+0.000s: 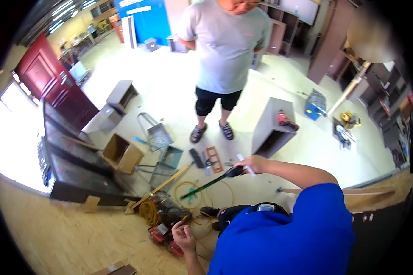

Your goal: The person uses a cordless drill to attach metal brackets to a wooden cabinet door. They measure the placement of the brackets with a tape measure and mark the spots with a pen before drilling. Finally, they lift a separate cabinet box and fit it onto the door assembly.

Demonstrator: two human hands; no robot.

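My right hand (254, 164) is closed around the black end of a long, thin dark bar with green along it (206, 185), which looks like a bar clamp. A pale flat strip (247, 165) crosses at that same end. The bar slants down to the left, its far end above a loop of yellow hose (225, 183) on the floor. Lower down, my left hand (184, 236) is raised with its fingers loosely bent and apart, and nothing clear shows in it. Beside it are a dark machine (172, 213) and red tools (159, 233).
A person in a grey shirt (227, 50) stands facing me. Around lie an open cardboard box (122, 153), metal trays (159, 136), an orange frame (213, 158) and a grey cabinet (271, 124) bearing a red drill (285, 120). A plywood surface (69, 233) spans the lower left.
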